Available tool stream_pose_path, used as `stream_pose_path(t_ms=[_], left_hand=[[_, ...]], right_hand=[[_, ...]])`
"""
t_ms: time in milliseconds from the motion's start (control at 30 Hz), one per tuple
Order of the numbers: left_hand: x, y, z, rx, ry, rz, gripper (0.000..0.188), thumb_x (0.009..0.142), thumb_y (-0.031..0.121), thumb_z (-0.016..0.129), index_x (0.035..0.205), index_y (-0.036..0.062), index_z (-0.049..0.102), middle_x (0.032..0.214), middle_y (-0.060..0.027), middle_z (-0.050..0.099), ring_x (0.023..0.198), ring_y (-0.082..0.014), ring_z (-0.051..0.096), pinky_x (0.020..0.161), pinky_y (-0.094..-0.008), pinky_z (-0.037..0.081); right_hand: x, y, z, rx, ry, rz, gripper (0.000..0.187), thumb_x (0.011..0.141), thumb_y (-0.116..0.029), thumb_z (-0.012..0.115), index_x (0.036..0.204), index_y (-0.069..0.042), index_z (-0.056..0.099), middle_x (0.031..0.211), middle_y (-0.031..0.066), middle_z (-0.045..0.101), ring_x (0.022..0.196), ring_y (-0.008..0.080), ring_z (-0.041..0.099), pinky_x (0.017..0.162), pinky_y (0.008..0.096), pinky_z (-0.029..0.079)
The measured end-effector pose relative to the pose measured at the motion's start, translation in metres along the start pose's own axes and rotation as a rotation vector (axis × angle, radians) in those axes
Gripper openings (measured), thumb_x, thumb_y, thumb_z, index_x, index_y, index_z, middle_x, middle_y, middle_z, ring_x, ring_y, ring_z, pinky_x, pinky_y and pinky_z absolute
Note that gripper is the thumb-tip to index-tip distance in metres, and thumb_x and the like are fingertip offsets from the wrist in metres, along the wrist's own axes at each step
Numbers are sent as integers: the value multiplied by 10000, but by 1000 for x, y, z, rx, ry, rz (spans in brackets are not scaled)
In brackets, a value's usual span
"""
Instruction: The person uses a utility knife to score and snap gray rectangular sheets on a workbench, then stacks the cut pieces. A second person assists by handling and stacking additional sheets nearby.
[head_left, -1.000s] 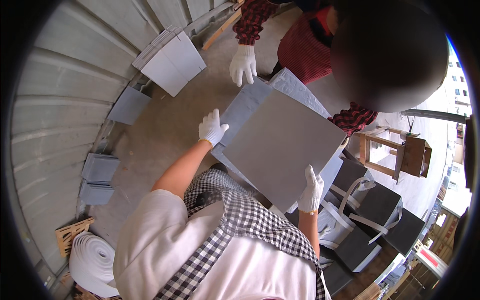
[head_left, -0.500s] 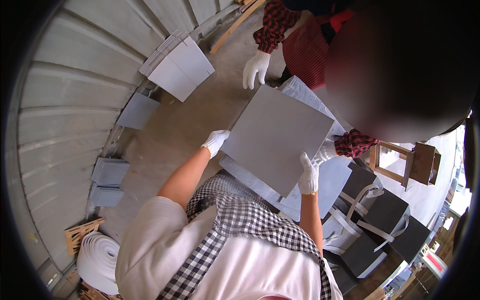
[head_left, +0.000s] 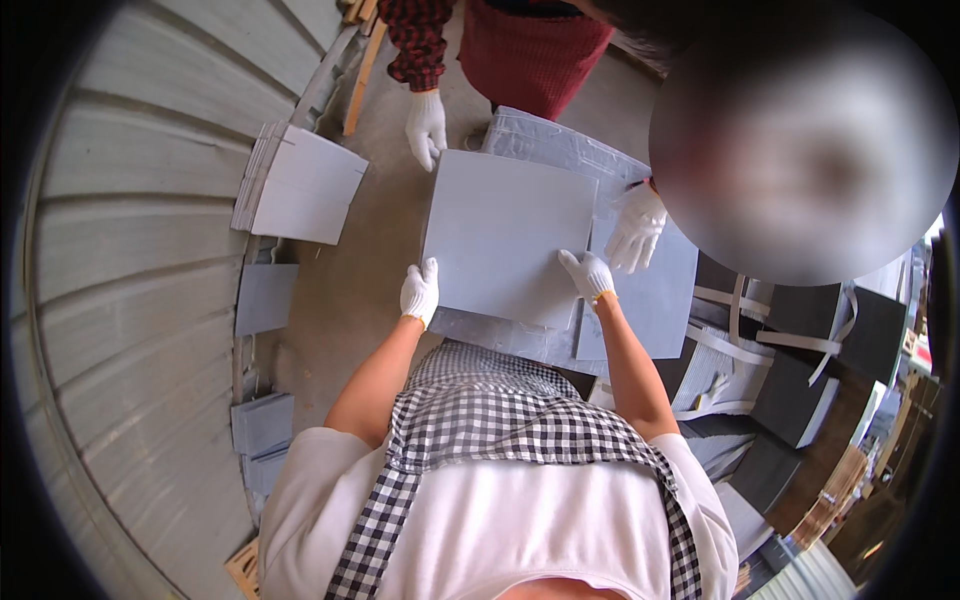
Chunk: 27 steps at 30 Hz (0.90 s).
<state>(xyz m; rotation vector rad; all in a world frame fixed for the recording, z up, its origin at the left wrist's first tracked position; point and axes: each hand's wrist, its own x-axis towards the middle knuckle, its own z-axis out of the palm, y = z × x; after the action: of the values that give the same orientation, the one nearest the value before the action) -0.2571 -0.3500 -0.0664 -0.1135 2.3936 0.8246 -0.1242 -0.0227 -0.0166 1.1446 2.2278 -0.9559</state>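
Note:
A large square grey tile (head_left: 505, 235) lies nearly level over a plastic-wrapped stack (head_left: 570, 142). My left hand (head_left: 420, 291), in a white knit glove, grips its near left corner with the thumb on top; the other fingers are partly hidden. At the tile's right edge, my gloved right hand (head_left: 588, 274) keeps its thumb on the upper face. Another grey tile (head_left: 640, 315) shows to the right, partly covered. Across from me, a co-worker's gloved hand (head_left: 427, 130) hangs by the far left corner. That person's other hand (head_left: 637, 230) is over the right-hand tile.
Pale boards (head_left: 305, 190) lean by the corrugated wall (head_left: 140, 240) at left, with smaller grey pieces (head_left: 265, 300) nearer me. On the right are dark blocks with white straps (head_left: 790, 340). A wooden strip (head_left: 364, 80) lies at the far left.
The tile has turned from a slant to nearly square with me, my hands staying on it. The co-worker's right-side hand has come away from the tile's edge. My view has swung round.

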Motion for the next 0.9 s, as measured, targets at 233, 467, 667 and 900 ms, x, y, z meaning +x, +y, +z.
stream_pose_path(t_ms=[233,467,667,900], left_hand=[[2,-4,5,5,31,26,739,997,651,378,1174,-42,564,1094,-323,662,1049,-484,634,869,-538,496],[11,-9,1,-16,20,72,736,1011,616,397,1193,-73,581,1136,-330,654,1083,-480,627,902,-520,493],[19,-8,1,-90,-37,145,726,1025,586,426,1200,-100,585,1134,-287,671,1073,-396,645,938,-460,486],[40,-23,2,-129,-181,-72,716,1032,561,443,1258,-109,552,1165,-224,667,1026,-300,656,883,-409,532]], right_hand=[[-9,-23,-14,-192,-63,-20,620,914,-547,551,943,45,733,815,250,703,796,402,708,771,455,552],[-27,-31,-9,-258,-17,-46,464,942,-435,573,923,-8,752,792,176,735,697,330,734,713,427,595],[-30,-7,5,-130,58,-4,450,889,-422,617,935,3,757,824,228,728,824,371,730,761,449,581],[-61,10,13,-54,46,-13,413,904,-400,650,1003,-7,729,947,191,744,906,371,722,789,468,577]])
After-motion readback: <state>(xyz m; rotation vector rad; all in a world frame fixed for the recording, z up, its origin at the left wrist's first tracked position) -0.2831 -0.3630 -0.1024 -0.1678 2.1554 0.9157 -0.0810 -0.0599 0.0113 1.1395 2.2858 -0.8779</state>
